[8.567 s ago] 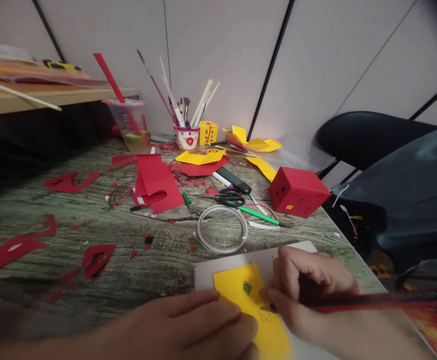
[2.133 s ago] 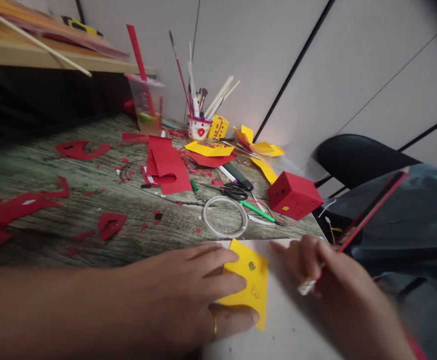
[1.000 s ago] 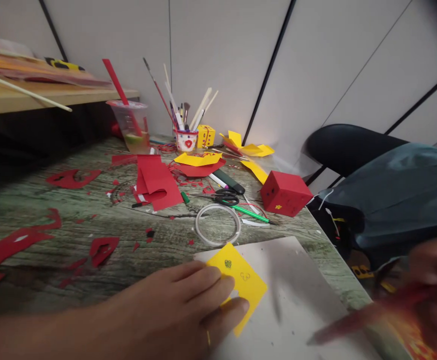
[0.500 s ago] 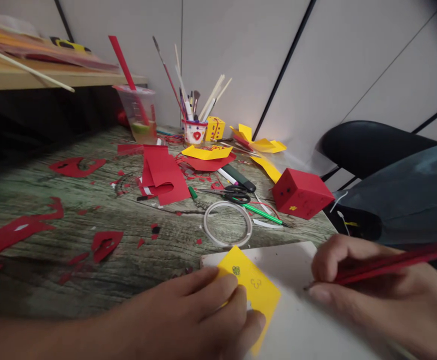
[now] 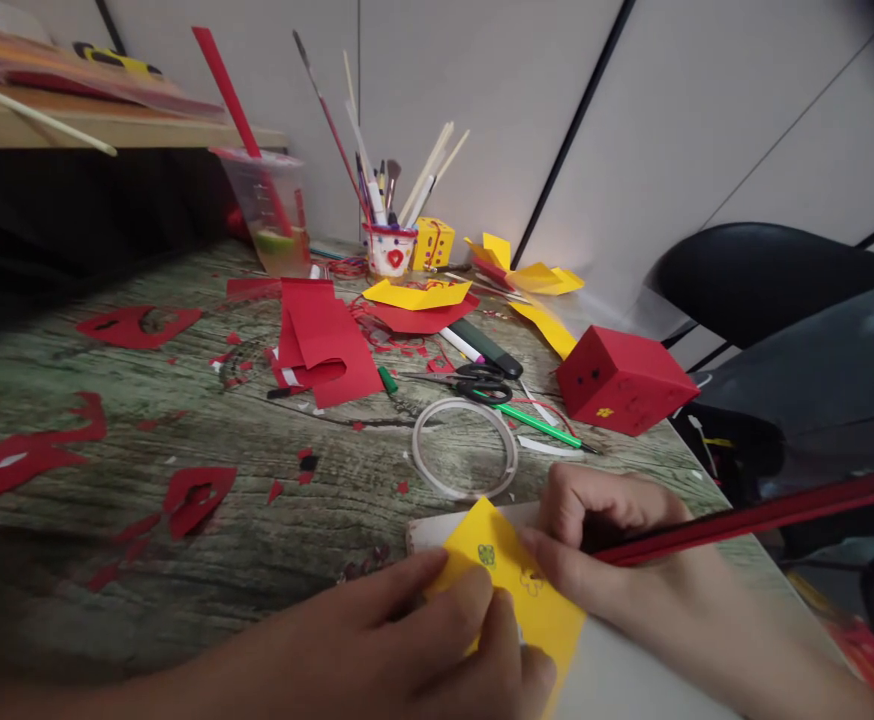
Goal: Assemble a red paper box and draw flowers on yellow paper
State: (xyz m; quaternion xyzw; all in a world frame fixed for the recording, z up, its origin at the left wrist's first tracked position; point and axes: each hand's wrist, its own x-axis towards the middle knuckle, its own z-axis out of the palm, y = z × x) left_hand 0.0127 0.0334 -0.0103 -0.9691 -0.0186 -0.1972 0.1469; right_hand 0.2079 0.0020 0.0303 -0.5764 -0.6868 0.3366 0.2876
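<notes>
My left hand (image 5: 437, 640) grips a piece of yellow paper (image 5: 501, 535) with fingers bent over its near left side. A small coloured green flower and a flower outline are drawn on it. In my right hand (image 5: 624, 540) is a red and dark pencil (image 5: 752, 522), pinched by thumb and fingers. Its tip is at the flower outline, and the thumb touches the paper's right edge. Under the paper lies a white board (image 5: 624, 670), partly covered by both hands. Just beyond is a roll of white tape (image 5: 423, 450).
Scissors (image 5: 486, 383), a green pen (image 5: 542, 424) and a red paper box (image 5: 628, 380) lie beyond the tape. Red paper scraps (image 5: 198, 500) litter the left. Behind stand a brush pot (image 5: 390, 252) and a drink cup (image 5: 276, 215). A black chair (image 5: 767, 275) is at right.
My right hand has moved left with the pencil, from over the board onto the yellow paper. The flower outline has gained more petals. The view has shifted slightly.
</notes>
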